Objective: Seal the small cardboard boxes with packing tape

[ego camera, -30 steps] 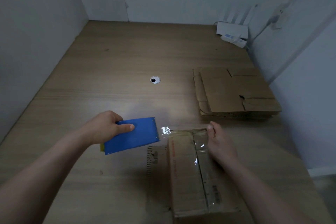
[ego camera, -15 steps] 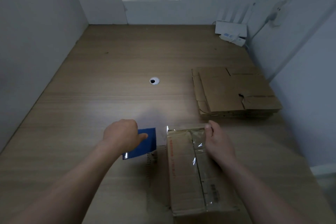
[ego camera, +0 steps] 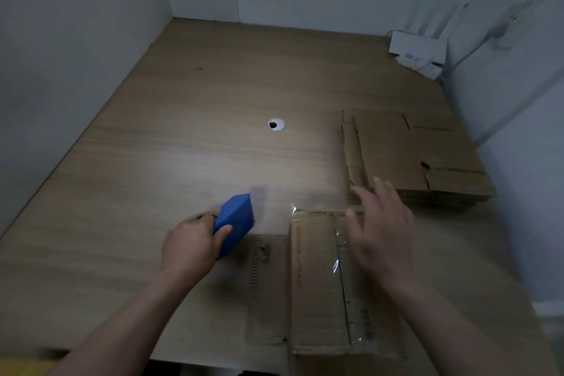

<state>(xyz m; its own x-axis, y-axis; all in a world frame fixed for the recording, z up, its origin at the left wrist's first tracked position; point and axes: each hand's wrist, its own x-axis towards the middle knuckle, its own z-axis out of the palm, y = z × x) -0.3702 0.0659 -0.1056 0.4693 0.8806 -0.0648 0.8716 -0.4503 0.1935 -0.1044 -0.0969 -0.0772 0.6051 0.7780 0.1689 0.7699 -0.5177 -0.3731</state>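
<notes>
Left grip [ego camera: 191, 249] still round tape dispenser [ego camera: 238, 220], right grip [ego camera: 378, 232] now off box [ego camera: 314, 290].

Dim, window-lit; motion-blurred; wide-angle warp

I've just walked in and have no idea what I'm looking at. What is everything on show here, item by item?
table: one, light wood, fills the view
cardboard box: one, brown, near edge, right of centre
clear tape: one strip, see-through, along the box's top seam
tape dispenser: one, blue, just left of the box
flattened cartons: one stack, brown, beyond the box, right side
cable hole: one, grey-rimmed, mid-table
antenna device: one, white, far right corner
left hand: one, grips the tape dispenser
right hand: one, fingers spread over the box's far end, blurred
</notes>
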